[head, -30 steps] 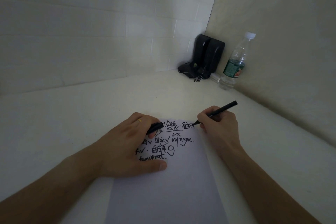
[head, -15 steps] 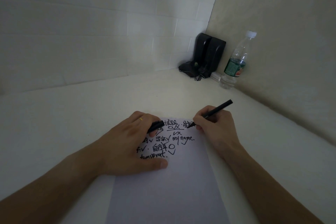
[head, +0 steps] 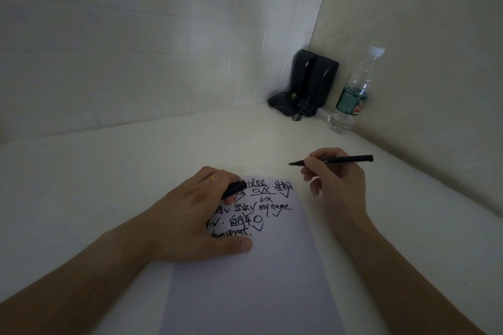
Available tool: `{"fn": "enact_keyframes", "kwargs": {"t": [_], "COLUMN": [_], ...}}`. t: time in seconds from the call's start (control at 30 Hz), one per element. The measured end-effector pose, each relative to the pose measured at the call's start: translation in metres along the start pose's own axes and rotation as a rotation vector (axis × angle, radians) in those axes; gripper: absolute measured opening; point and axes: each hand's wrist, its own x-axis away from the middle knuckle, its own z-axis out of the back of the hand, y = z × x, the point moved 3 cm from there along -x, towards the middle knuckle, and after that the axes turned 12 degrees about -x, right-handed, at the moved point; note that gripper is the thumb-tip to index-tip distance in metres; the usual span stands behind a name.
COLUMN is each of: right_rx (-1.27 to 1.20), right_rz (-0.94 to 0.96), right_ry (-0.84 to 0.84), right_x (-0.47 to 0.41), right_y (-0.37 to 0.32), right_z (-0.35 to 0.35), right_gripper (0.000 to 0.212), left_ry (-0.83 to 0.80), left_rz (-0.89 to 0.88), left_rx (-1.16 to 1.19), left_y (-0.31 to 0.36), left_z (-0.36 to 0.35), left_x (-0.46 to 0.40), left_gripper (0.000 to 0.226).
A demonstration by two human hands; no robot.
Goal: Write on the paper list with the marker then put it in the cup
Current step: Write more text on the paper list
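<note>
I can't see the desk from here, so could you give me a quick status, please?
Right hand holds marker off paper. Left hand pins paper, grips cap. No cup visible.

Dim, flat ambient light, no clear source, wall (head: 136,49) grey w/ vignetting at corners, faint soft shadows, wide-angle bowing at edges, centre sharp, no glare, slight noise.

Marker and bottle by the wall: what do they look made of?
Marker: likely plastic, matte black; the slim barrel shows no shine in the dim light. It is held in the right hand.
Bottle: clear thin plastic, probably PET; see-through body, white screw cap, printed green label.
</note>
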Motion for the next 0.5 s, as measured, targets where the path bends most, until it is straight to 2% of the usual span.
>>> {"fn": "enact_keyframes", "kwargs": {"t": [0.1, 0.17, 0.33, 0.43, 0.5], "right_rx": [-0.201, -0.213, 0.326, 0.472, 0.467], "right_rz": [-0.069, -0.086, 0.010, 0.036, 0.029], "right_ry": [-0.025, -0.016, -0.030, -0.037, -0.049], "right_x": [0.001, 0.001, 0.008, 0.013, 0.013], "right_y": [-0.004, -0.005, -0.004, -0.004, -0.004], "right_z": [-0.003, -0.002, -0.001, -0.003, -0.003], "right_gripper": [0.016, 0.018, 0.011, 0.012, 0.013], "left_ry": [0.004, 0.007, 0.010, 0.013, 0.010], "left_rz": [0.000, 0.001, 0.012, 0.009, 0.014], "left_rx": [-0.001, -0.012, -0.013, -0.018, -0.012], "left_y": [0.000, 0.000, 0.000, 0.000, 0.000], "left_z": [0.000, -0.001, -0.002, -0.001, -0.001], "left_x": [0.000, 0.000, 0.000, 0.000, 0.000], "left_gripper": [0.086, 0.085, 0.083, 0.083, 0.083]}}
